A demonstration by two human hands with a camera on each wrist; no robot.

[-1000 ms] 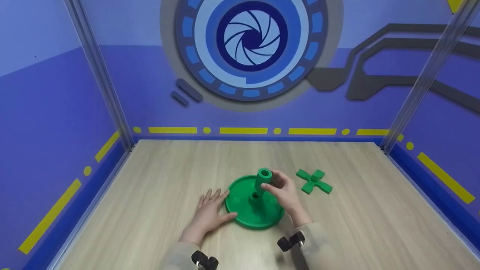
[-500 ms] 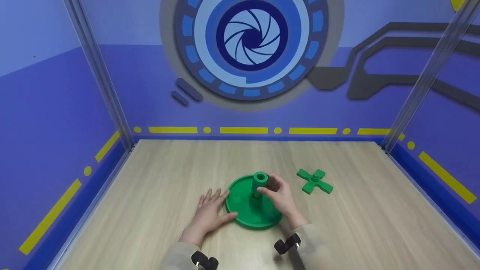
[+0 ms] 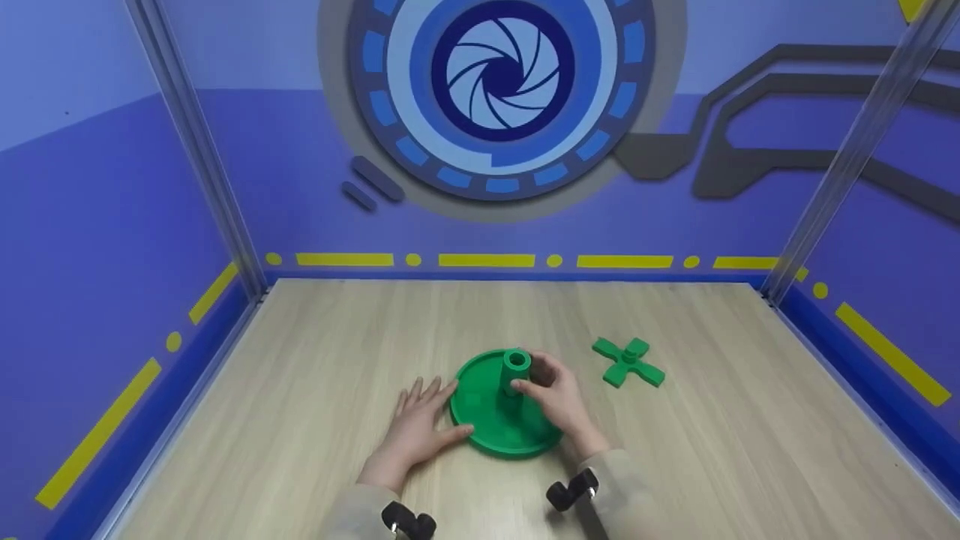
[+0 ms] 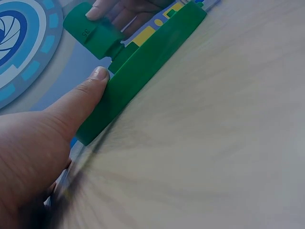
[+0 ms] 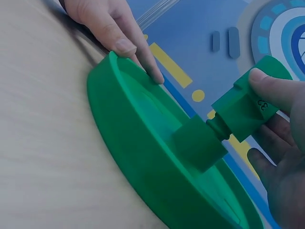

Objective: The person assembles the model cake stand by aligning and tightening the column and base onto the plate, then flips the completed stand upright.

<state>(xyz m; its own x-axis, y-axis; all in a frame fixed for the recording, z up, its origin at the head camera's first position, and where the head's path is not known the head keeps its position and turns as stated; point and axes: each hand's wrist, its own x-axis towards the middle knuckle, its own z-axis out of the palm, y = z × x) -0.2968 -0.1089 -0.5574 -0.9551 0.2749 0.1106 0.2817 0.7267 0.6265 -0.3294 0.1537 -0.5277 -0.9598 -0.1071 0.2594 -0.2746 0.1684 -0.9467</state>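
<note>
The right grip (image 3: 559,396) pinches the green tube (image 5: 245,107) over the green dish's (image 3: 480,424) centre, its neck at the dish's socket (image 5: 202,143); depth unclear. Best line it up square to the dish and press straight down. The left grip (image 3: 418,433), spread rather than clasping, touches the dish's left rim and should brace it against sliding.

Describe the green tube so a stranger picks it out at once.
On the pale wooden table sits a round, rimmed green tray. Over its middle, the right hand grips an upright green tube. Its open round top sets it apart from the cross-shaped green piece farther right.
</note>
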